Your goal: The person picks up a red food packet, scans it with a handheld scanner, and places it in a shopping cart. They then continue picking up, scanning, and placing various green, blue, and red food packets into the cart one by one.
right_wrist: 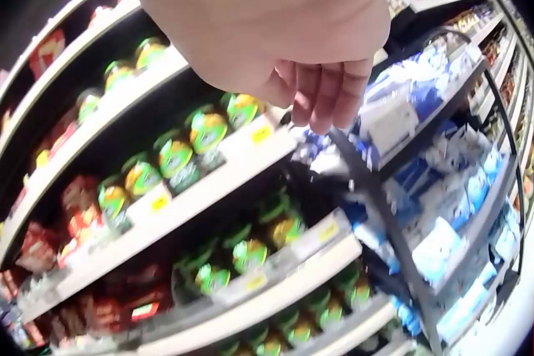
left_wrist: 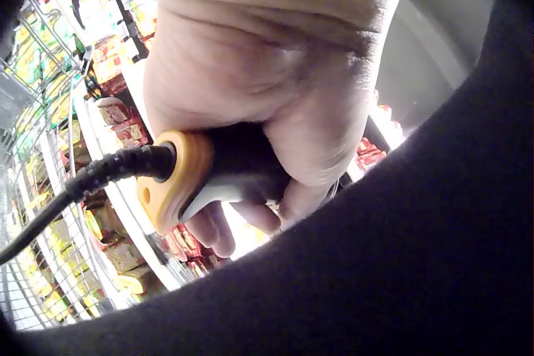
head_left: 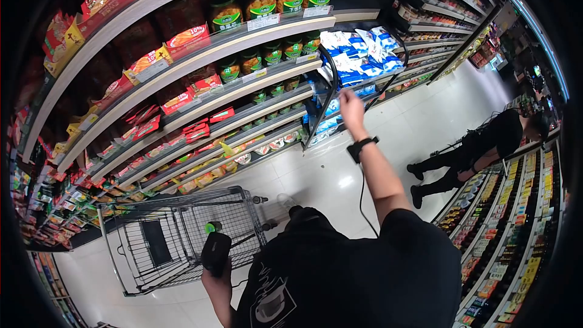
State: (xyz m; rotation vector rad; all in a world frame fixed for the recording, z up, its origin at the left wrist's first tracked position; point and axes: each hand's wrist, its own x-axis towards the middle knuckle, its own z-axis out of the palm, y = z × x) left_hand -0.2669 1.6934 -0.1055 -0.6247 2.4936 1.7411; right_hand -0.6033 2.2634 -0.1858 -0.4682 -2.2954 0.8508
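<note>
In the head view my left hand [head_left: 217,284] grips a black handheld device [head_left: 217,254] over the shopping cart. The left wrist view shows my fingers wrapped round its dark handle, with a yellow end [left_wrist: 185,179] and a black cable [left_wrist: 92,176] running from it. My right hand [head_left: 352,112] is raised in front of a black rack [head_left: 331,73] of blue-and-white bags [head_left: 352,54]. Its fingers [right_wrist: 327,97] curl loosely with nothing seen in them. Jars with green labels [right_wrist: 175,156] line the shelves to its left.
A wire shopping cart [head_left: 243,212] stands at front left, with a green-lidded item [head_left: 210,227] inside. Long shelves [head_left: 249,27] of red packets and jars curve along the left. Another person in black [head_left: 480,146] stands at right beside more shelves [head_left: 516,225]. Pale tiled floor [head_left: 388,140] lies between.
</note>
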